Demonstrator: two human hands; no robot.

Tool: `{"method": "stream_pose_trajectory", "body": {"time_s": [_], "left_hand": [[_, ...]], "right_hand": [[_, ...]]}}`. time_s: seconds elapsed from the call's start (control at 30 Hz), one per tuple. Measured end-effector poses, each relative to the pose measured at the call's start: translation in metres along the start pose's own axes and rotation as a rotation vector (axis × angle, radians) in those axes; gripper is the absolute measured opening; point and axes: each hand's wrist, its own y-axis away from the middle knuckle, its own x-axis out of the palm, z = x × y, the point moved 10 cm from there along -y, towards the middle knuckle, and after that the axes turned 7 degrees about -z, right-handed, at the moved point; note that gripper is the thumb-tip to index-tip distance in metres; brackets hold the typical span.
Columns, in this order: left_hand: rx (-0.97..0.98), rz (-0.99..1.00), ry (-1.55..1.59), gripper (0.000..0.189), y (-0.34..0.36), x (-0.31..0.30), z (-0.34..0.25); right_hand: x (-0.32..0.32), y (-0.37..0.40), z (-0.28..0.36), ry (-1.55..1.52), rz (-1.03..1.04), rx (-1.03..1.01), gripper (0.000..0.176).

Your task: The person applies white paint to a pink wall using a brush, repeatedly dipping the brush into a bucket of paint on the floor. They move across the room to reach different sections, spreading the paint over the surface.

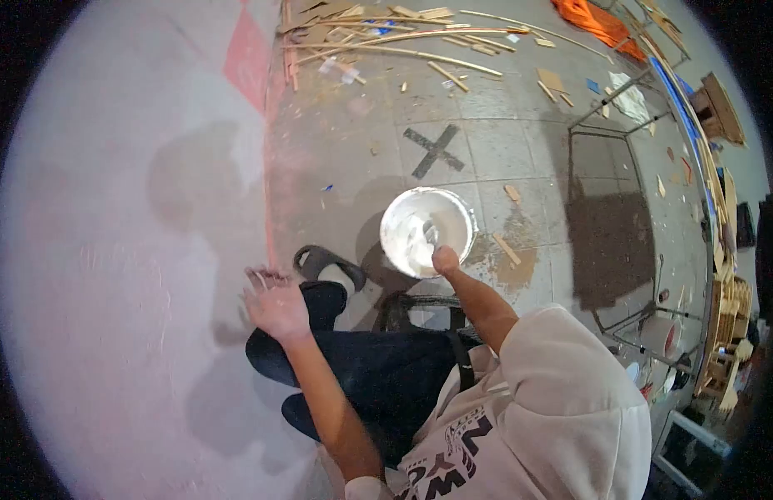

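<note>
Closest to us, our left hand lies flat on the pale wall, fingers spread apart. Just beyond, our right hand curls tight around a tool dipped into the white bucket on the tiled floor. Farther off lie a black tape cross and wood scraps.

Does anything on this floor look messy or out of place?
Yes: splintered pale wood strips lie scattered over the grey tiled floor, and a brown stain spreads beside the round white bucket that the right hand reaches into.
</note>
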Motion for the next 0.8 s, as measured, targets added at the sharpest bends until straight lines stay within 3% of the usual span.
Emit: {"method": "stream_pose_trajectory", "body": {"time_s": [0.1,0.13,0.23,0.27,0.37,0.47,0.57,0.77,0.8], "left_hand": [[0.056,-0.043,0.068,0.033,0.003,-0.009,-0.005],[0.081,-0.051,0.075,0.033,0.005,-0.008,-0.007],[0.104,-0.046,0.083,0.034,0.005,-0.014,-0.012],[0.103,-0.040,0.084,0.034,0.005,-0.017,-0.013],[0.093,-0.025,0.067,0.035,0.005,-0.012,-0.011],[0.119,-0.073,-0.009,0.040,0.006,-0.013,-0.012],[0.177,-0.100,-0.099,0.041,0.011,-0.013,-0.017],[0.229,-0.131,-0.062,0.037,0.027,-0.018,-0.029],[0.228,-0.117,-0.048,0.037,0.029,-0.018,-0.029]], "right_hand": [[0.050,-0.001,0.006,0.043,0.288,-0.369,0.024],[0.012,0.010,0.038,0.114,0.139,-0.600,0.023],[0.015,0.004,0.035,0.097,0.349,-0.265,0.040],[-0.008,0.006,0.047,0.151,0.309,-0.244,0.040],[-0.041,0.008,0.044,-0.090,0.281,0.211,0.036],[-0.075,0.007,0.057,-0.157,-0.013,0.122,0.033],[-0.128,0.010,0.072,-0.309,-0.140,0.068,0.032],[-0.188,0.016,0.082,-0.323,-0.108,-0.132,0.028],[-0.200,0.021,0.087,-0.346,-0.183,-0.216,0.028]]}}
